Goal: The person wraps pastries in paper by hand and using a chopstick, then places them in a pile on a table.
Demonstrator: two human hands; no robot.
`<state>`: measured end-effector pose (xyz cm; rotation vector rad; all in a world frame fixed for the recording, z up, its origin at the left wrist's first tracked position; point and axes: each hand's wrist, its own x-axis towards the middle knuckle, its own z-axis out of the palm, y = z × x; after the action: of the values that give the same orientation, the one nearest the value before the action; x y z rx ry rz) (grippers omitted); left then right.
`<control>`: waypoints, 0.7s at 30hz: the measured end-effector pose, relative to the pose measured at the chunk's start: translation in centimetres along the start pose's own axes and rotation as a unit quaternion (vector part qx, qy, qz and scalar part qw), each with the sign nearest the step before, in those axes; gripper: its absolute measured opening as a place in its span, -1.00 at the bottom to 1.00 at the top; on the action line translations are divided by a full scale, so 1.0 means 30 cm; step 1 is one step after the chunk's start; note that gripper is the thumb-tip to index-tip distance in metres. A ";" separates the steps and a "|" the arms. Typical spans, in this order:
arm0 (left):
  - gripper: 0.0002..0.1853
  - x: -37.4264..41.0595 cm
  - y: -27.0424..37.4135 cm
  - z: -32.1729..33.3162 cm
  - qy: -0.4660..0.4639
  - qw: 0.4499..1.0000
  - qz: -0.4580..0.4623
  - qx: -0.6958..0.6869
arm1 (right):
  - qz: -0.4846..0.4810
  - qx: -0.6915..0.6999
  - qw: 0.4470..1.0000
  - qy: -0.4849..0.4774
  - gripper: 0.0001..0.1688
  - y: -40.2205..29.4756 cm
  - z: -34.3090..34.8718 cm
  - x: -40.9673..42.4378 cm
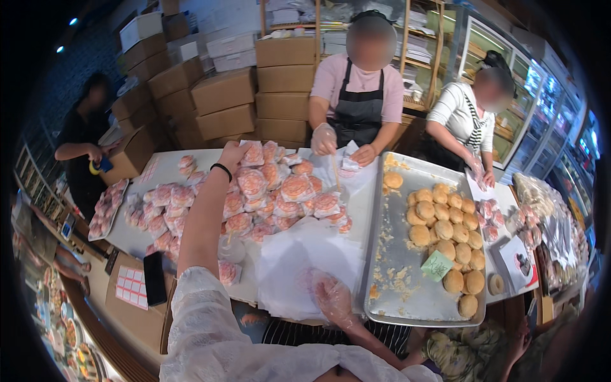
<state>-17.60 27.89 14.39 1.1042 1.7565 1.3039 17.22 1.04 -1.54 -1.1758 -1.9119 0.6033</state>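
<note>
My bare left hand (234,157), with a dark band at the wrist, reaches across the table to the far side of a heap of wrapped pastries (286,210). Its fingers are closed at the edge of one wrapped pastry (252,153). In a clear plastic glove, my right hand (333,297) lies over a stack of white wrapping papers (303,253) near the table's front edge. Whether its fingers pinch a sheet is unclear. A clear bowl (232,249) with a stick in it stands left of the papers.
To the right, a metal tray (382,298) carries baked pastries (444,229) and a green note (437,266) with writing. Across the table, a co-worker's gloved hand (324,139) holds a stick. A phone (153,278) and sticker sheet (131,287) lie on a cardboard box (117,313).
</note>
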 end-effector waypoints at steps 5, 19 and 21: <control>-0.60 0.133 -0.101 0.019 0.095 0.841 0.158 0.508 | -0.001 0.011 1.000 -0.012 -0.72 -0.001 -0.009 -0.005; -0.70 -0.396 0.160 0.017 0.086 0.831 0.456 0.307 | -0.153 -0.098 0.963 0.199 -0.56 -0.111 -0.361 -0.071; -0.72 -0.647 0.197 0.037 0.097 0.779 0.519 0.340 | -0.125 -0.131 0.946 0.269 -0.60 -0.042 -0.492 -0.115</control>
<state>-7.27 11.46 20.42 2.7114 1.8452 1.3714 29.58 -2.75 6.50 -1.0922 -1.6508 -0.1144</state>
